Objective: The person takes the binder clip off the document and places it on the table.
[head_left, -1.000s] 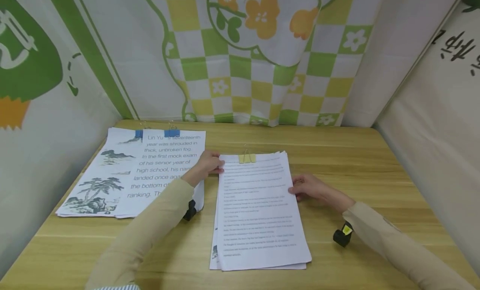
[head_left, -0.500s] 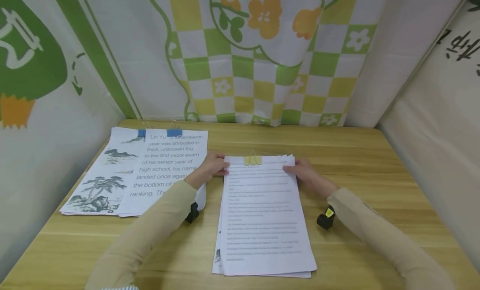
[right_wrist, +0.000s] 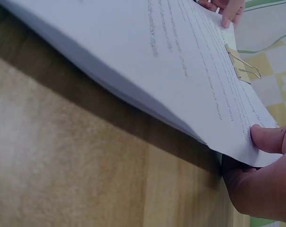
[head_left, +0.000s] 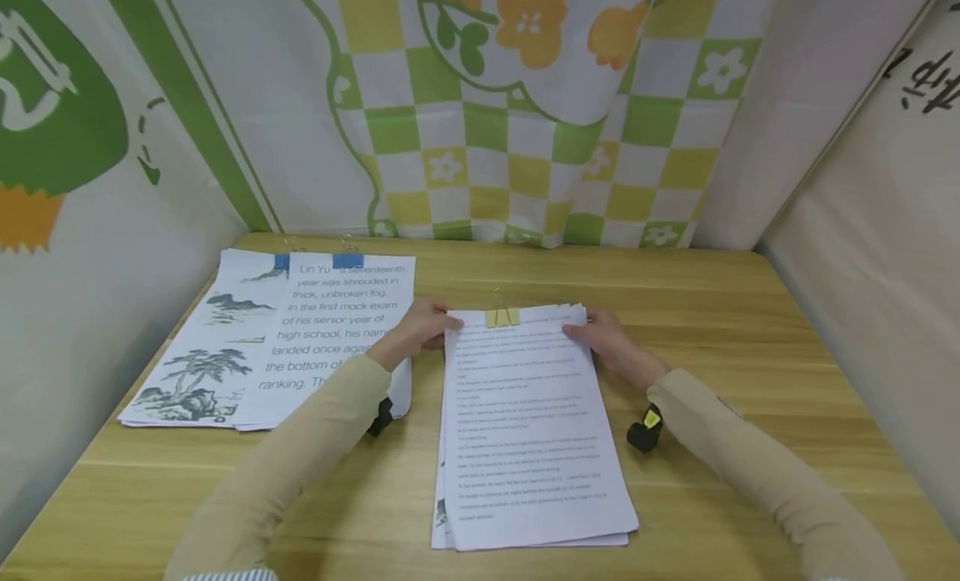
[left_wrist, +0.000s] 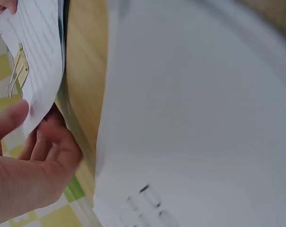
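Note:
A stack of printed sheets [head_left: 528, 431] lies in the middle of the table, with a yellow binder clip [head_left: 502, 317] on its top edge. My left hand [head_left: 422, 329] pinches the upper left corner, thumb on top and fingers underneath, as the left wrist view shows. At the upper right corner my right hand [head_left: 615, 348] grips the sheets the same way, its thumb [right_wrist: 266, 138] on the print. In the right wrist view the near side edge of the stack casts a shadow on the wood. A sheet with a drawing peeks out at the lower left.
To the left, two overlapping paper stacks carry blue binder clips: one with landscape drawings [head_left: 198, 373], one with large print [head_left: 337, 314]. My left forearm passes over the large-print one. A patterned curtain [head_left: 525, 164] hangs behind the wooden table [head_left: 750, 331].
My right hand has slid from partway down the right edge up to the upper right corner and holds it. The stack has shifted slightly right; the left hand kept its corner.

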`<state>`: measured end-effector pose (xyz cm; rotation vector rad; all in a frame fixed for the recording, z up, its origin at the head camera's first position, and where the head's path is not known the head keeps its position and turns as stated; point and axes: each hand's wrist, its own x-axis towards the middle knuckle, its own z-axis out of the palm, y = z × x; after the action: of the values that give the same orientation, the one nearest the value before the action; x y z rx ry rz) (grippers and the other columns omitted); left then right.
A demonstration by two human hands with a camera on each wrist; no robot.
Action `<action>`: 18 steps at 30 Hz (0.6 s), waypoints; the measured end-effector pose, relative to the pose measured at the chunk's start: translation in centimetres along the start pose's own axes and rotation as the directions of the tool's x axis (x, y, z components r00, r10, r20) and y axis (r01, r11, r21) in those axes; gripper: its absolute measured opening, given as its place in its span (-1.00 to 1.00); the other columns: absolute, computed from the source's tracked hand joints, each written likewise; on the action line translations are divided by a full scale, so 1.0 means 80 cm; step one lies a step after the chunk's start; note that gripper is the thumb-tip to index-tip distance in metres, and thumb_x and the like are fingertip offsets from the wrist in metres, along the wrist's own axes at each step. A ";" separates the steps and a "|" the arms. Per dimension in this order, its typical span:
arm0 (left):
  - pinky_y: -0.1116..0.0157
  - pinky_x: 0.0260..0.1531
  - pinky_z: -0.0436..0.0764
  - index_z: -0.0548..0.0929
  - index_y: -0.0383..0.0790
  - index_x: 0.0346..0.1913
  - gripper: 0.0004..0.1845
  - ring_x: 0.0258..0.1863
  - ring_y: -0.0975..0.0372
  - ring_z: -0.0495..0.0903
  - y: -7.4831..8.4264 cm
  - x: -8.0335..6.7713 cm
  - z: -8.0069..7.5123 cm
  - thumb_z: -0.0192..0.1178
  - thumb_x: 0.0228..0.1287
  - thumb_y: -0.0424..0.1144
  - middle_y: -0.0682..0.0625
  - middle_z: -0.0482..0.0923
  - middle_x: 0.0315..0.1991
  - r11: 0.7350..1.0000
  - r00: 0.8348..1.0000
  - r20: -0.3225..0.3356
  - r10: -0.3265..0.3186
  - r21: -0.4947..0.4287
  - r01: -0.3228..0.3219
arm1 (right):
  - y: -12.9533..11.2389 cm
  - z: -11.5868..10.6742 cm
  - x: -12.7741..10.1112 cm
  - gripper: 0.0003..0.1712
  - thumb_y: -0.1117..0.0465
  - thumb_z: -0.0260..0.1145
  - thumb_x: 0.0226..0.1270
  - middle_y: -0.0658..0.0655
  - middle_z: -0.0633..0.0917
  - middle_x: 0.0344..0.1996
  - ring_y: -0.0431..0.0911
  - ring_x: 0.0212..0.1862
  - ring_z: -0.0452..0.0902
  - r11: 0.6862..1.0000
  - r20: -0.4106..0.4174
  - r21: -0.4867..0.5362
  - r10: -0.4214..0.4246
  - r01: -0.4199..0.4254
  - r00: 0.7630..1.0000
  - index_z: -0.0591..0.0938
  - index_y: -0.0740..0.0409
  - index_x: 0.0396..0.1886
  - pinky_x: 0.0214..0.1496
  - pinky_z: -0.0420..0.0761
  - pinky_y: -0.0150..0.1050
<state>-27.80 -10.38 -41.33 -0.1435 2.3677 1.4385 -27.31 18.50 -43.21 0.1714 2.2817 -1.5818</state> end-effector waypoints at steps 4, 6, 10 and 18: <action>0.18 0.10 0.49 0.59 -0.36 0.05 -0.61 0.08 0.05 0.49 0.007 0.006 -0.002 0.22 0.24 -0.19 -0.22 0.51 0.13 0.984 0.998 0.023 0.065 0.164 -0.068 | 0.003 -0.002 -0.003 -0.55 0.30 0.14 0.38 0.37 0.59 0.04 -0.15 -0.20 0.58 1.000 -0.002 -0.005 -0.022 0.022 1.000 0.41 0.40 0.21 -0.15 0.53 -0.39; 0.10 0.21 0.41 0.60 -0.33 0.05 -0.58 0.19 0.00 0.43 0.012 0.011 -0.002 0.23 0.22 -0.12 -0.21 0.48 0.19 0.974 0.997 0.042 0.067 0.213 -0.074 | 0.004 -0.003 -0.004 -0.57 0.31 0.15 0.37 0.37 0.60 0.02 -0.16 -0.23 0.58 0.999 0.000 0.000 -0.034 0.034 0.999 0.43 0.41 0.19 -0.17 0.54 -0.39; 0.06 0.24 0.39 0.59 -0.29 0.09 -0.49 0.23 -0.01 0.40 0.025 0.021 0.002 0.24 0.21 0.01 -0.19 0.45 0.24 0.959 0.997 0.063 0.045 0.277 -0.060 | 0.007 -0.005 -0.006 -0.59 0.33 0.14 0.37 0.38 0.60 0.01 -0.19 -0.25 0.59 0.998 0.017 0.029 -0.061 0.061 0.998 0.44 0.40 0.17 -0.17 0.55 -0.40; 0.11 0.38 0.22 0.50 -0.32 0.20 -0.36 0.34 0.05 0.33 0.042 0.032 0.018 0.12 0.29 0.15 -0.12 0.61 0.09 0.989 0.982 0.190 0.009 0.145 -0.037 | 0.012 -0.005 -0.014 -0.61 0.33 0.15 0.36 0.34 0.64 0.00 -0.18 -0.23 0.63 0.995 0.046 0.053 -0.093 0.090 0.995 0.48 0.33 0.17 -0.16 0.58 -0.36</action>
<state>-30.75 -7.23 -40.02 0.0576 2.3153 1.2218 -26.10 19.28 -43.53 0.0412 2.2425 -1.6717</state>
